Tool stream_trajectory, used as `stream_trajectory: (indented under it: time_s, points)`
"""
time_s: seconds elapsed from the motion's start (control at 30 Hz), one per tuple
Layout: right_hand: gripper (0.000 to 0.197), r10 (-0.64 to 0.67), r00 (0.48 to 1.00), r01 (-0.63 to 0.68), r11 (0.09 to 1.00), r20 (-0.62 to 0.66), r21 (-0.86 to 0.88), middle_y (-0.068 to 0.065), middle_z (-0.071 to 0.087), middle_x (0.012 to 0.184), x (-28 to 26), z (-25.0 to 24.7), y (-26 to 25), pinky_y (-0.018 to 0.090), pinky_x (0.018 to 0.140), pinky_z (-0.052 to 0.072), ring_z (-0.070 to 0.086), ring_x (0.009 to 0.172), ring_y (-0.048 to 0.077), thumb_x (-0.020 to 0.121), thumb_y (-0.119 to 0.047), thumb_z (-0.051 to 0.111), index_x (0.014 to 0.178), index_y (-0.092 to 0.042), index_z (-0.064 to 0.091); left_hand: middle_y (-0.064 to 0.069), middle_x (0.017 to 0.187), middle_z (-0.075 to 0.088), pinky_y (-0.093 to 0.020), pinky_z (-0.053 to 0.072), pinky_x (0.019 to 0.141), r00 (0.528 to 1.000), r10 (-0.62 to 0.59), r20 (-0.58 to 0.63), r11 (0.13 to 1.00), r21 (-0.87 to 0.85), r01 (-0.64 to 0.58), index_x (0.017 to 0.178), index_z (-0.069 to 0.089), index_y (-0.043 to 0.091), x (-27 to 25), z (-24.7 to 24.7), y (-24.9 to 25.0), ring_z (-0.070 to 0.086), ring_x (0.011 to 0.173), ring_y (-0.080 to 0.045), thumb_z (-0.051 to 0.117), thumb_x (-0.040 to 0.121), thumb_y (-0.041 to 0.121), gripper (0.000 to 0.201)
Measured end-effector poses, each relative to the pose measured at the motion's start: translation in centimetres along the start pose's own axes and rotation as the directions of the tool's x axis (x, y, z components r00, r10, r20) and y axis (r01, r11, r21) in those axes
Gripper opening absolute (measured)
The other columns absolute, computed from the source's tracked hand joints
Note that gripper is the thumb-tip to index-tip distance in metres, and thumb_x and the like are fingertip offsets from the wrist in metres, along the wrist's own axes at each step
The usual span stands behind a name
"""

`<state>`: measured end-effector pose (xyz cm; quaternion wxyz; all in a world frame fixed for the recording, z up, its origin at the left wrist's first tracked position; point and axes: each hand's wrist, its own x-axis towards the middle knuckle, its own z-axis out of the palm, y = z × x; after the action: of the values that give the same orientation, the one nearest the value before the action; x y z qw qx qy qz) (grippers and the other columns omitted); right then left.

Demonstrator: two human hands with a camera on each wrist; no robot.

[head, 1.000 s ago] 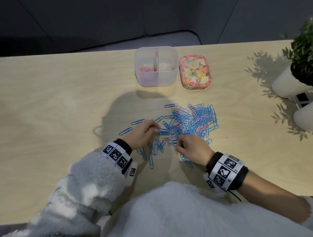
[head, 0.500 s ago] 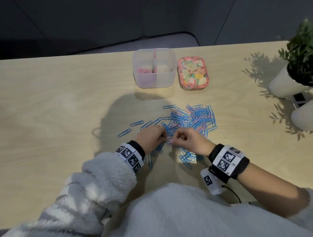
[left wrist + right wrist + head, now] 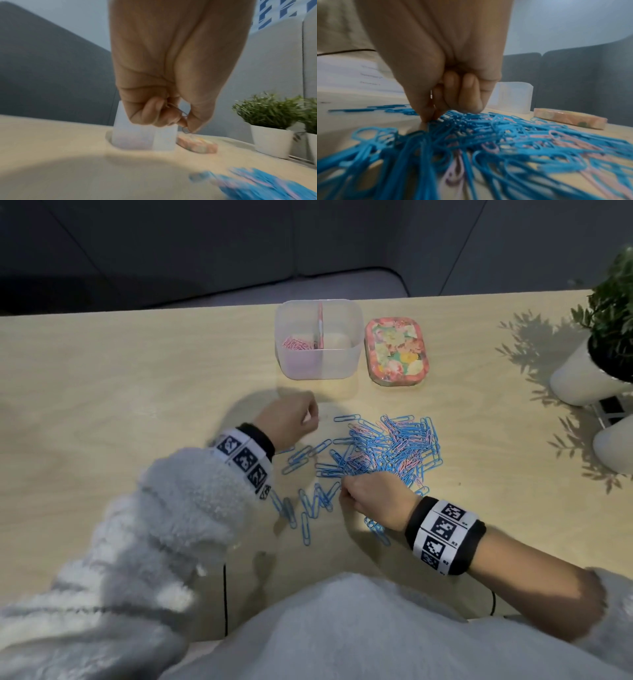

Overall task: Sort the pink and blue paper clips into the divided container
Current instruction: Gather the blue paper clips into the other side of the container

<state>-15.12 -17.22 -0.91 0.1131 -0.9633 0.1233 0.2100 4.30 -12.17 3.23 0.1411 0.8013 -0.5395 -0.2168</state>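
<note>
Left wrist view: left hand [image 3: 164, 83] pinches a seemingly pink paper clip [image 3: 178, 112]

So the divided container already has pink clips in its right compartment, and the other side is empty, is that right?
Not quite. In the head view the pink clips lie in the left compartment of the divided container; it is the right side that looks empty.

The left hand [image 3: 171, 75] is pinching a paper clip [image 3: 180, 115] in curled fingers, hovering before the divided container [image 3: 145, 139] standing on the bench [image 3: 60, 155].
</note>
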Motion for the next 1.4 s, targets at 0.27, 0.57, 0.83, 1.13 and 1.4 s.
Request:
stream_trajectory:
  time_s: [0.27,0.57,0.83,1.13,1.4]
  points:
    - [0.013,0.075,0.996,-0.085,0.963,0.049,0.256,0.012,0.066,0.098,0.1,-1.1,0.8,0.035,0.070,0.044,0.061,0.091,0.032,0.086,-0.014,0.047,0.093,-0.012,0.059,-0.021,0.111,0.057,-0.042,0.044,0.082,0.946,-0.176,-0.271,0.982,0.013,0.186,0.104,0.052,0.001,8.0,-5.1,0.1,0.055,0.098,-0.038,0.041,0.088,0.010,0.021]
    - [0.016,-0.018,0.999,0.006,0.969,0.046,0.248,0.009,0.065,0.091,0.0,-1.5,1.3,0.033,0.069,0.042,0.059,0.084,0.029,0.089,-0.023,0.045,0.093,-0.012,0.055,-0.014,0.123,0.054,-0.044,0.037,0.094,0.951,-0.071,-0.302,0.968,0.210,0.138,0.116,0.054,0.006,9.3,-4.1,-0.1,0.044,0.120,-0.032,0.043,0.090,0.019,0.031]
    - [0.018,0.100,0.995,-0.038,0.436,-0.007,0.899,-0.011,0.044,0.044,1.5,-6.9,4.3,0.011,0.038,0.023,0.031,0.037,-0.001,0.090,-0.003,0.052,0.074,-0.007,0.057,-0.012,0.094,0.065,-0.042,0.045,0.080,0.961,0.275,0.026,0.959,0.062,-0.276,0.092,0.067,0.013,2.7,2.5,1.4,0.058,0.090,-0.033,0.060,0.081,0.018,0.014]
    - [0.028,0.234,0.970,0.009,0.205,-0.058,0.979,-0.002,0.057,0.050,4.4,-11.3,7.1,0.020,0.038,0.032,0.043,0.034,0.005,0.093,0.000,0.040,0.068,-0.007,0.051,-0.007,0.104,0.061,-0.039,0.040,0.081,0.984,0.136,0.113,0.972,0.175,-0.155,0.100,0.064,0.022,-0.6,4.9,-1.3,0.054,0.099,-0.031,0.058,0.083,0.028,0.019]
    - [0.027,0.381,0.923,0.013,-0.154,0.047,0.988,0.003,0.048,0.065,10.7,-17.4,6.2,0.017,0.041,0.043,0.052,0.044,0.009,0.097,-0.010,0.032,0.076,-0.011,0.049,-0.008,0.104,0.062,-0.039,0.042,0.081,0.994,0.108,0.033,0.990,0.088,-0.111,0.098,0.065,0.018,-0.7,5.4,0.4,0.055,0.097,-0.031,0.055,0.086,0.029,0.019]
